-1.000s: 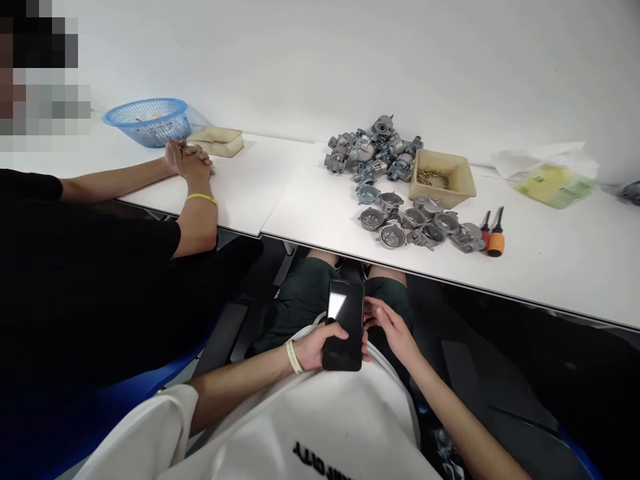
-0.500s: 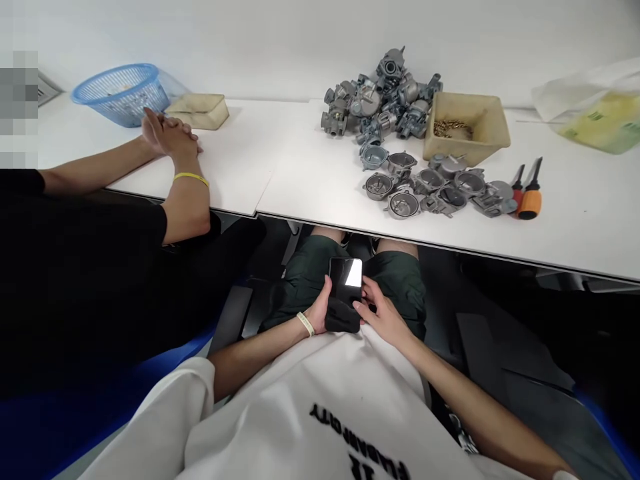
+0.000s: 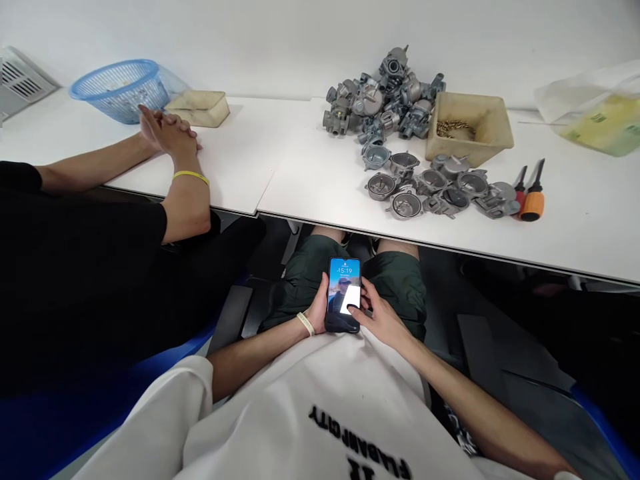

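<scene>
A smartphone (image 3: 343, 293) lies upright between my hands over my lap, its lit lock screen reading 15:19. My left hand (image 3: 317, 310) grips its left edge, with the thumb along the side and the other fingers hidden beneath. On the right edge, my right hand (image 3: 383, 317) holds the phone with bent fingers, and its thumb rests over the lower screen. Beyond the phone, on the white table (image 3: 310, 193), are a pile of carburetors (image 3: 373, 100) and several carburetor parts with open bowls (image 3: 406, 205).
A beige bin (image 3: 475, 143) holds small brass-coloured pieces. Two screwdrivers (image 3: 533, 203) lie right of the carburetor parts, near a plastic bag (image 3: 600, 127). At left, a co-worker's clasped hands (image 3: 173, 133) rest before a blue basket (image 3: 120, 93) and a small beige box (image 3: 200, 109).
The phone's screen has gone from dark to lit, showing the clock and a picture. My right thumb has shifted slightly left over the screen. The co-worker's hands remain clasped.
</scene>
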Demonstrator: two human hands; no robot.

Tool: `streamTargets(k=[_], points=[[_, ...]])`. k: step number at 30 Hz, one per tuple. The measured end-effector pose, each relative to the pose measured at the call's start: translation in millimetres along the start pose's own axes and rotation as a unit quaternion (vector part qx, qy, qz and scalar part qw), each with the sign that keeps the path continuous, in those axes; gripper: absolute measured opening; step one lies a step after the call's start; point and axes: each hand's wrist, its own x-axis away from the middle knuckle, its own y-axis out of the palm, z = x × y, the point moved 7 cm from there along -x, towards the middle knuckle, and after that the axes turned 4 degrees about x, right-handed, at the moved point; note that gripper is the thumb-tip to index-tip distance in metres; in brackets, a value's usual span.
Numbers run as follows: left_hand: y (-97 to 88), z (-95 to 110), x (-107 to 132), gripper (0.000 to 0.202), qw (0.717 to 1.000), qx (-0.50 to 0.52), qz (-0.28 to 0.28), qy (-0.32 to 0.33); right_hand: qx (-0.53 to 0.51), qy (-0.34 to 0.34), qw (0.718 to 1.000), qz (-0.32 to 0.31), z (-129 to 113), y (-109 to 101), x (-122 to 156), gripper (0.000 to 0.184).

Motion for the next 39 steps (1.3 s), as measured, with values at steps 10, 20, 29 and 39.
streamTargets(k=[10,20,29,39], points=[[-8.0,-9,1,0.089,0.997,0.034,0.045,-0.052,-0.064,0.003,0.998,0.016,-16,-12,3,0.036],[-12.3,-8,0,0.089,0.997,0.043,0.047,-0.045,-0.141,0.013,0.99,0.0,-14,-8,3,0.039],[-8.8,-9,0,0.092,0.996,0.06,0.027,-0.054,-0.093,-0.026,0.995,0.002,-14,-8,2,0.037],[-10.0,-9,0,0.098,0.997,0.032,0.021,-0.066,-0.102,-0.036,0.994,0.003,-18,-9,2,0.037]])
